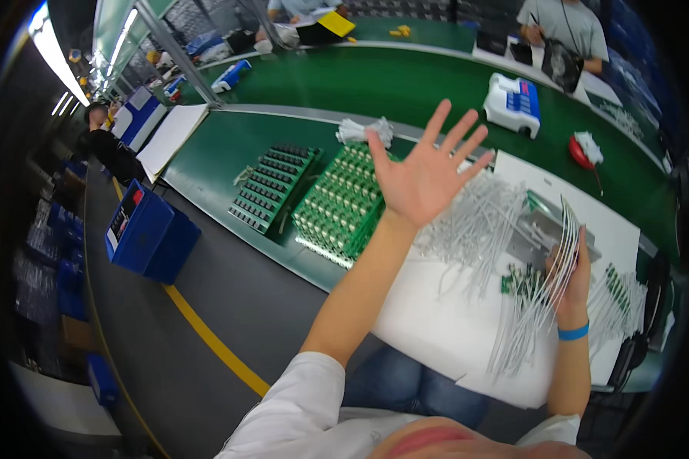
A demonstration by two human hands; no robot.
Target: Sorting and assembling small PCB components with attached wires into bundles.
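Raised over the bench, my left hand (pixel 421 180) is open with its fingers spread wide, holding nothing. Just beside it stands a stack of green circuit board panels (pixel 337 199). On the right, my right hand (pixel 576 279) is closed around a bundle of thin white wires (pixel 565 256), which fan upward and hang down. Loose white wires (pixel 467 222) lie in a heap between my hands. Small green boards with wires (pixel 520 283) lie to the left of my right hand, and more wired boards (pixel 618 294) lie to its right. A grey metal fixture (pixel 532 237) sits behind the bundle.
White sheeting (pixel 429 298) covers the near bench. A panel with black parts (pixel 272 187) lies farther left. A white-and-blue device (pixel 513 105) and a red round item (pixel 580 153) are on the far green surface. A blue bin (pixel 157 237) stands left; people work beyond.
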